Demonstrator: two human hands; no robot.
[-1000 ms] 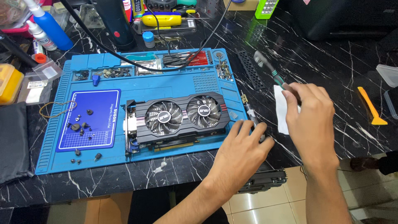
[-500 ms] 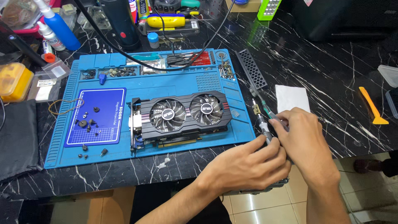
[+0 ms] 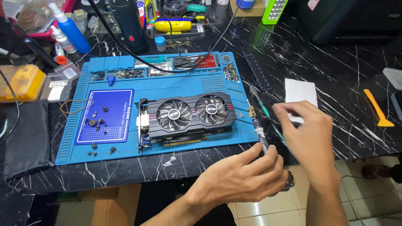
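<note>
- The left hand (image 3: pixel 245 178) is curled, and its fingertips pinch the silver and black handle of a thin screwdriver (image 3: pixel 260 136) near the front edge of the table.
- The right hand (image 3: pixel 310 138) is half open just beside it. Its fingers bend loosely over the thin green tool (image 3: pixel 263 108). I cannot tell if it grips it.
- The screwdriver lies just off the right edge of the blue mat (image 3: pixel 184 83).
- The mat is flat, smooth and rubbery, with small trays along its top.
- Those trays hold tiny screws (image 3: pixel 231 74) and little metal bits.
- A black graphics card (image 3: pixel 186 117) with two round fans rests in the middle of the mat.
- A darker blue square pad (image 3: pixel 106 117) on the left has small black screws on it.
- The table (image 3: pixel 335 71) is shiny black stone with white lines.
- A white folded paper (image 3: pixel 299 92) lies behind the right hand.
</note>
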